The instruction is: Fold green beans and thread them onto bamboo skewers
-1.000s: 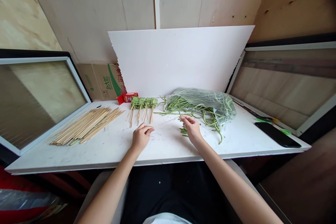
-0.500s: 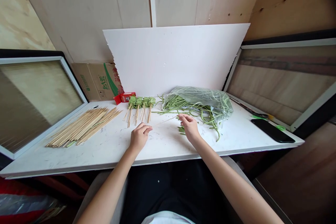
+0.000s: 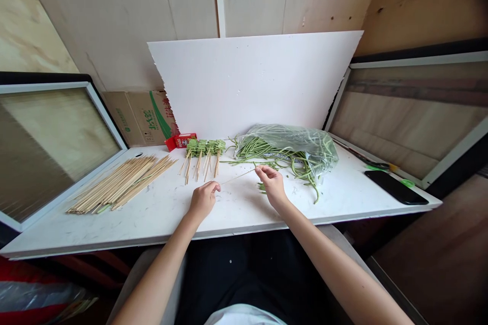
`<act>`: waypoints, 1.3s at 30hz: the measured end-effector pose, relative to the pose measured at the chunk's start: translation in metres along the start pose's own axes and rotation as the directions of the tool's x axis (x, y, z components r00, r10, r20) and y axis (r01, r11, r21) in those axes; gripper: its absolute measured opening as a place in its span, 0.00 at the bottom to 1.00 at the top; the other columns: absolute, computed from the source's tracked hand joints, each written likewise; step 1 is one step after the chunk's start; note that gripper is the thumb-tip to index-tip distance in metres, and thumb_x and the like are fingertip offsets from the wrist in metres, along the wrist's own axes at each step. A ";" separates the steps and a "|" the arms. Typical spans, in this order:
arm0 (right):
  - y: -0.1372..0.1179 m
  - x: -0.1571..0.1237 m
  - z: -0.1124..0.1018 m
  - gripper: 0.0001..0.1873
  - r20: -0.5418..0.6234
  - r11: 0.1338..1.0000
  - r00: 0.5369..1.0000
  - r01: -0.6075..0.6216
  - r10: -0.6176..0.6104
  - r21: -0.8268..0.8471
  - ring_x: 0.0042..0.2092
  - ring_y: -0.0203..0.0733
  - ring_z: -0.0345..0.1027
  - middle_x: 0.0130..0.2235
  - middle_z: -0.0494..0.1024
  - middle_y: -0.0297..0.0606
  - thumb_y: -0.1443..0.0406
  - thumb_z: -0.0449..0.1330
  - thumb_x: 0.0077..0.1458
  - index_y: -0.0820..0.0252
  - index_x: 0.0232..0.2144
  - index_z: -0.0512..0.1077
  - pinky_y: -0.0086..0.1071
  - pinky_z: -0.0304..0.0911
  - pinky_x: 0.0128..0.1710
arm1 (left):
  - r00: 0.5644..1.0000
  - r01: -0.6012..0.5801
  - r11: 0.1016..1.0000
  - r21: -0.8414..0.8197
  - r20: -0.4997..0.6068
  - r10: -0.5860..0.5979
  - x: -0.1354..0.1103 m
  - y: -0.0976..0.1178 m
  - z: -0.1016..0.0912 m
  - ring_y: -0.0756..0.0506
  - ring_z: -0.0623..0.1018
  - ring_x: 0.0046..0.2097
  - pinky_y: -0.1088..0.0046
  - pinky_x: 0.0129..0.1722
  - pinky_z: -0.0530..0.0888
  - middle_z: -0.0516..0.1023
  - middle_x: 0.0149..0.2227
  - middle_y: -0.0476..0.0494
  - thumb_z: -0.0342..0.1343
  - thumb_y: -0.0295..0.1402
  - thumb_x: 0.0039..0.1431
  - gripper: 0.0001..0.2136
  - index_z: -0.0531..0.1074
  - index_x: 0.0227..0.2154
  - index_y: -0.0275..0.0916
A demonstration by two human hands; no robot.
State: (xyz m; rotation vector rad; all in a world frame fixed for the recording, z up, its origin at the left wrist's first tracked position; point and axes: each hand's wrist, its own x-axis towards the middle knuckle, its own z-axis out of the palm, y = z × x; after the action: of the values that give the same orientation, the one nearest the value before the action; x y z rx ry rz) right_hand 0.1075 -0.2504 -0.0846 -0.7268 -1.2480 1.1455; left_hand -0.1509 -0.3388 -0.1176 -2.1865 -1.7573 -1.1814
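Note:
A thin bamboo skewer (image 3: 238, 177) runs slantwise between my hands, just above the table. My left hand (image 3: 204, 199) is closed around its near end. At the far end, the fingertips of my right hand (image 3: 270, 182) pinch a small piece of long green bean (image 3: 254, 164), mostly hidden by the fingers. Cut bean pieces (image 3: 262, 188) lie under and beside my right hand. Behind my hands, finished bean skewers (image 3: 206, 148) rest in a row with their bare sticks toward me. Long green beans (image 3: 259, 149) spill from a clear plastic bag (image 3: 297, 138).
A big pile of bamboo skewers (image 3: 122, 180) lies at the left of the white table (image 3: 236, 221). Near the back are a red box (image 3: 182, 141) and a cardboard carton (image 3: 139, 118). A black phone (image 3: 395, 188) lies at the right edge. A white board (image 3: 255, 81) stands behind.
My right hand has shifted slightly left, toward my left hand. My left hand has barely moved, and the skewer stays between them.

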 end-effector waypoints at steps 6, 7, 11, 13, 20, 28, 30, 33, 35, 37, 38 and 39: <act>-0.008 0.009 -0.008 0.23 -0.014 0.999 1.000 0.005 -0.006 -0.042 0.37 0.43 0.69 0.36 0.81 0.39 0.44 0.74 0.46 0.57 0.32 0.82 0.35 0.65 0.36 | 1.000 0.011 1.000 -0.019 0.009 -0.011 0.001 0.005 0.005 0.47 0.81 0.30 0.73 0.33 0.72 0.84 0.32 0.50 0.53 0.27 0.70 0.08 0.77 0.40 0.43; -0.009 0.011 -0.009 0.24 -0.037 0.999 0.999 -0.003 0.002 -0.046 0.37 0.43 0.68 0.35 0.81 0.40 0.44 0.74 0.46 0.57 0.31 0.82 0.36 0.64 0.36 | 1.000 0.015 1.000 -0.025 -0.014 -0.015 0.001 0.005 0.006 0.47 0.81 0.30 0.73 0.33 0.72 0.84 0.31 0.50 0.55 0.31 0.70 0.05 0.77 0.41 0.43; -0.005 0.014 -0.010 0.27 -0.105 0.997 0.992 -0.078 0.075 -0.025 0.35 0.42 0.67 0.35 0.81 0.41 0.42 0.75 0.42 0.58 0.32 0.82 0.34 0.61 0.33 | 0.994 0.020 0.999 -0.028 -0.103 -0.023 -0.001 0.005 0.006 0.47 0.82 0.32 0.74 0.33 0.72 0.84 0.31 0.48 0.56 0.34 0.71 0.07 0.77 0.35 0.43; -0.001 0.013 -0.008 0.27 -0.107 0.994 0.989 -0.107 0.107 -0.002 0.34 0.41 0.65 0.34 0.81 0.40 0.42 0.75 0.42 0.58 0.32 0.82 0.34 0.60 0.32 | 0.995 0.023 0.999 -0.022 -0.099 -0.025 -0.002 0.004 0.005 0.47 0.81 0.31 0.74 0.33 0.71 0.83 0.29 0.49 0.55 0.32 0.71 0.08 0.77 0.35 0.43; -0.002 0.001 0.001 0.21 -0.007 1.000 1.000 -0.012 0.012 0.000 0.36 0.41 0.65 0.36 0.79 0.38 0.46 0.72 0.51 0.57 0.31 0.80 0.34 0.60 0.35 | 1.000 0.013 1.000 -0.003 -0.011 -0.013 -0.002 0.001 0.002 0.47 0.79 0.27 0.74 0.32 0.71 0.81 0.26 0.52 0.51 0.17 0.58 0.14 0.76 0.34 0.43; -0.007 0.003 0.000 0.25 -0.040 0.999 0.999 0.000 -0.002 -0.034 0.36 0.42 0.65 0.36 0.79 0.39 0.42 0.71 0.48 0.56 0.32 0.79 0.35 0.63 0.34 | 1.000 -0.005 0.999 -0.039 0.017 0.006 0.000 0.004 0.004 0.47 0.81 0.30 0.73 0.34 0.74 0.83 0.30 0.50 0.51 0.23 0.67 0.11 0.77 0.40 0.43; -0.009 0.006 -0.002 0.26 -0.081 1.000 0.997 -0.006 0.003 -0.031 0.36 0.43 0.65 0.34 0.79 0.39 0.42 0.72 0.47 0.57 0.31 0.79 0.35 0.63 0.35 | 0.999 -0.002 0.998 -0.064 -0.054 -0.001 0.001 0.005 0.005 0.46 0.83 0.34 0.72 0.36 0.75 0.84 0.34 0.47 0.53 0.30 0.70 0.07 0.77 0.43 0.42; -0.010 0.007 -0.003 0.27 -0.115 0.999 0.993 -0.030 0.026 -0.032 0.35 0.43 0.65 0.33 0.78 0.40 0.41 0.72 0.46 0.57 0.30 0.78 0.35 0.62 0.34 | 0.990 0.008 0.998 -0.066 -0.142 -0.018 0.000 0.006 0.004 0.46 0.83 0.35 0.73 0.36 0.75 0.84 0.34 0.46 0.55 0.33 0.71 0.06 0.77 0.39 0.42; -0.009 0.005 -0.001 0.27 -0.102 0.999 0.994 -0.032 0.028 -0.036 0.35 0.43 0.65 0.34 0.78 0.40 0.40 0.71 0.46 0.57 0.31 0.78 0.35 0.61 0.33 | 0.990 0.017 0.999 -0.048 -0.138 -0.024 0.000 0.005 0.003 0.47 0.81 0.32 0.73 0.34 0.74 0.83 0.30 0.48 0.54 0.31 0.70 0.08 0.77 0.36 0.43; -0.007 0.002 0.001 0.26 -0.081 0.999 0.997 -0.019 0.017 -0.033 0.35 0.42 0.65 0.34 0.78 0.39 0.41 0.71 0.48 0.57 0.31 0.77 0.35 0.60 0.34 | 0.993 0.017 0.999 -0.041 -0.114 -0.022 -0.001 0.004 0.002 0.47 0.81 0.30 0.74 0.34 0.73 0.81 0.27 0.50 0.52 0.27 0.68 0.09 0.77 0.36 0.43; -0.006 0.001 0.002 0.25 -0.069 1.000 0.998 -0.011 0.009 -0.028 0.35 0.42 0.65 0.34 0.78 0.38 0.41 0.71 0.49 0.56 0.30 0.77 0.35 0.60 0.34 | 0.995 0.016 0.999 -0.037 -0.099 -0.020 -0.001 0.004 0.002 0.48 0.81 0.30 0.74 0.34 0.73 0.81 0.27 0.50 0.51 0.25 0.67 0.10 0.77 0.37 0.43; -0.006 -0.001 0.003 0.24 -0.056 1.000 0.998 -0.001 0.000 -0.023 0.35 0.42 0.65 0.34 0.77 0.38 0.42 0.71 0.49 0.56 0.30 0.77 0.35 0.60 0.34 | 0.997 0.015 0.999 -0.033 -0.082 -0.017 -0.001 0.003 0.002 0.48 0.80 0.29 0.74 0.34 0.73 0.80 0.26 0.51 0.51 0.22 0.64 0.11 0.77 0.37 0.43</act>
State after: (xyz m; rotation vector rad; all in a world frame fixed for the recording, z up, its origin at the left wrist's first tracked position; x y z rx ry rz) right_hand 0.1059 -0.2537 -0.0787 -0.7715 -1.2162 1.1056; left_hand -0.1475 -0.3400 -0.1184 -2.1129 -1.7382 -1.2928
